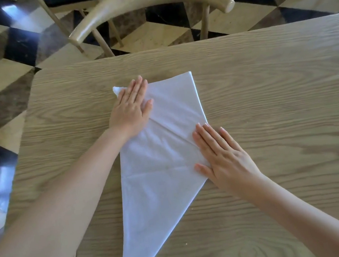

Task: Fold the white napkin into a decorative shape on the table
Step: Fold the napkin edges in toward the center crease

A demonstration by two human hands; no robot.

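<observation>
Head view, looking down on a wood-grain tabletop (267, 84). White napkin (160, 162) lies flat on it, already folded into a long kite-like wedge — wide end toward the far edge of the tabletop, narrow point toward the near edge and running out of the bottom of the picture. Faint crease lines cross the cloth; one flap edge runs diagonally from beside the left hand down toward the right hand.

Progress, as a judgement: the early flat folds are in, the shape is a plain tapered triangle, nothing stands up or curls yet. The decorative part — rolling, tucking or standing the cloth — looks not yet done. A small tuft of cloth sticks out at the far left corner of the napkin, past the left fingertips, so that corner seems less tidy than the far right one.

Left hand (132, 107): palm down, fingers straight and together, flat on the far left part of the napkin, heel of the palm over the napkin's left edge. Gripping nothing, just pressing.

Right hand (222, 155): also flat and spread open, palm down, lying across the napkin's right edge about midway along it — thumb and index finger on cloth, outer fingers on bare tabletop. No pinch, nothing held.

Chair (146, 3) stands beyond the far edge of the tabletop, on a checkered floor (3, 71).
</observation>
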